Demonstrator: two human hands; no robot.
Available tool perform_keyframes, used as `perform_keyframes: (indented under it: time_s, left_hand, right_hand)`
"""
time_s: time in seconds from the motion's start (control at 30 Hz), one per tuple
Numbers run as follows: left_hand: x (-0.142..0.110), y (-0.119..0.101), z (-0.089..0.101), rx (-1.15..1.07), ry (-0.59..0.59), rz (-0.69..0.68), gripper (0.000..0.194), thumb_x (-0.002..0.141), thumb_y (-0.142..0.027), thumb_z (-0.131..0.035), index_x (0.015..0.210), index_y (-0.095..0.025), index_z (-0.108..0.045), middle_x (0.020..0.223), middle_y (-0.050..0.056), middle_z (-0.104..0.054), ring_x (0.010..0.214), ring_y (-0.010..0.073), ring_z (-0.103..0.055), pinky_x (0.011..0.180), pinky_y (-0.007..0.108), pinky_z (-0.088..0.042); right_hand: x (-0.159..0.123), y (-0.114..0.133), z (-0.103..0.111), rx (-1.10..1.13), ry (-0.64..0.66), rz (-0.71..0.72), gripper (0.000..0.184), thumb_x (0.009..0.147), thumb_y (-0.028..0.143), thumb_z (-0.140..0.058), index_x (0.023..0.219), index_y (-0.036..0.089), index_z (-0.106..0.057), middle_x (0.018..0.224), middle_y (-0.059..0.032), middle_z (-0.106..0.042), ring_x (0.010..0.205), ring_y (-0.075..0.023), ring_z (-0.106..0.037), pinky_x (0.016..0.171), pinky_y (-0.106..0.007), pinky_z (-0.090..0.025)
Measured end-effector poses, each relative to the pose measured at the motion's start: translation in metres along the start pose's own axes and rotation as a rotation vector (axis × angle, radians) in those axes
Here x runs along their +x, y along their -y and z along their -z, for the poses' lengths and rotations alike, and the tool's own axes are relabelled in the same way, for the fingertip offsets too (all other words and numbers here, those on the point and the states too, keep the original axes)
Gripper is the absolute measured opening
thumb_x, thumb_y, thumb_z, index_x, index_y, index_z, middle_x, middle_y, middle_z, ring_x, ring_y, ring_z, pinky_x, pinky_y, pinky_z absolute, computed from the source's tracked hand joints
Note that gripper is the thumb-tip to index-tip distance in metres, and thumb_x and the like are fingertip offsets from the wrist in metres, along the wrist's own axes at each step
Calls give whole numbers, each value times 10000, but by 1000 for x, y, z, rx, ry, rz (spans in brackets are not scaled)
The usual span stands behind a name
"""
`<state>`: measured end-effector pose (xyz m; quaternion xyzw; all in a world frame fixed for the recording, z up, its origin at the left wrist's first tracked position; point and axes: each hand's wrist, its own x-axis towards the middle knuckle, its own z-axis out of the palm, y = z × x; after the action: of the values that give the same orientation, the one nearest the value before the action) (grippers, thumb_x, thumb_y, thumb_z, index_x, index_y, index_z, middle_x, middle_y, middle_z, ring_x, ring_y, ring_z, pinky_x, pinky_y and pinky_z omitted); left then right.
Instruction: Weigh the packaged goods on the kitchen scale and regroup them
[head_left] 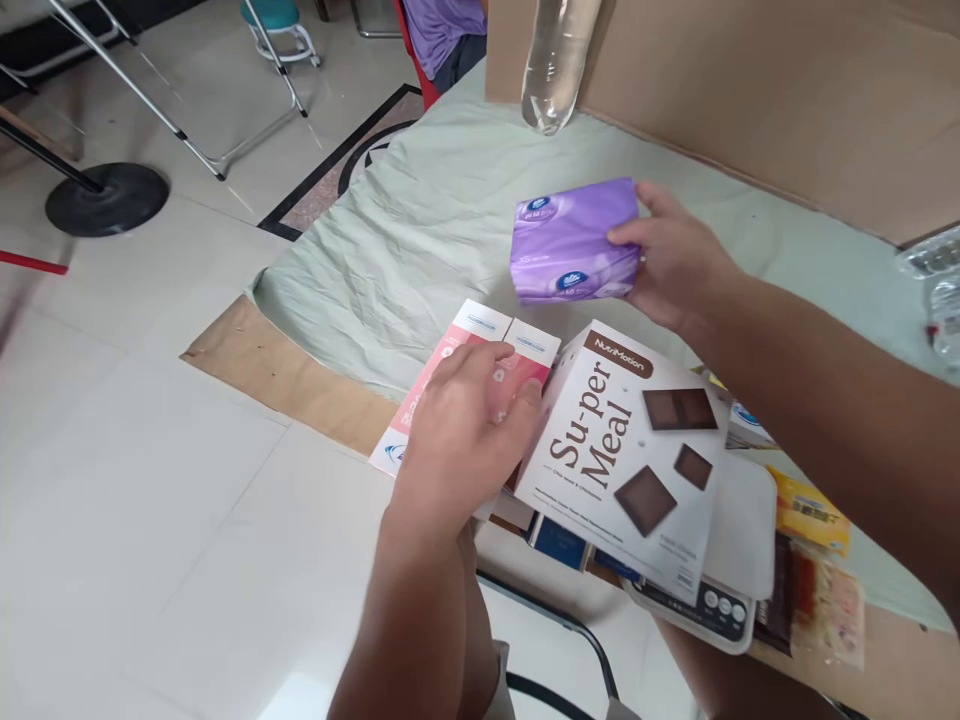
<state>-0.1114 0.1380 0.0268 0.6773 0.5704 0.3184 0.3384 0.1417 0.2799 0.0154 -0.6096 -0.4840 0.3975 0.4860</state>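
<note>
My right hand (pixel 675 250) grips the right end of a purple tissue pack (pixel 574 240), thumb on top, above the cloth-covered table. My left hand (pixel 472 425) lies over two pink-and-white boxes (pixel 487 325) standing side by side, thumb spread from the fingers; its fingertips rest on the box face. Just right of it, a white "Su-per Meal" box (pixel 626 450) leans tilted over a white kitchen scale (pixel 739 535), with dark blue boxes (pixel 559 543) partly hidden beneath it.
A clear bottle (pixel 559 65) stands by a cardboard panel (pixel 765 100) at the back. Yellow (pixel 810 510) and clear snack packets (pixel 829 605) lie right of the scale. Clear plastic (pixel 941 290) sits at the right edge. A person in purple (pixel 446 35) is beyond the table.
</note>
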Motion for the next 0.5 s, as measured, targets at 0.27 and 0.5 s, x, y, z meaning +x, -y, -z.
perform_keyframes:
  time_s: [0.27, 0.5]
  left_hand:
    - [2, -15, 6, -59, 76, 203, 334, 924, -389, -583, 1189, -241, -723, 1231, 66, -760, 1008, 271, -737, 938, 495, -629]
    - [4, -15, 3, -29, 82, 170, 365, 919, -369, -561, 1219, -229, -715, 1229, 56, -737, 1074, 270, -720, 1003, 505, -610]
  right_hand:
    - [6, -2, 17, -582, 133, -187, 580, 647, 352, -904, 1200, 304, -738, 1163, -83, -715, 1222, -416, -637, 1119, -744, -452]
    - [11, 5, 0, -647, 410, -213, 404, 692, 311, -878, 1077, 268, -764, 890, -19, -770, 781, -257, -688, 821, -480, -596]
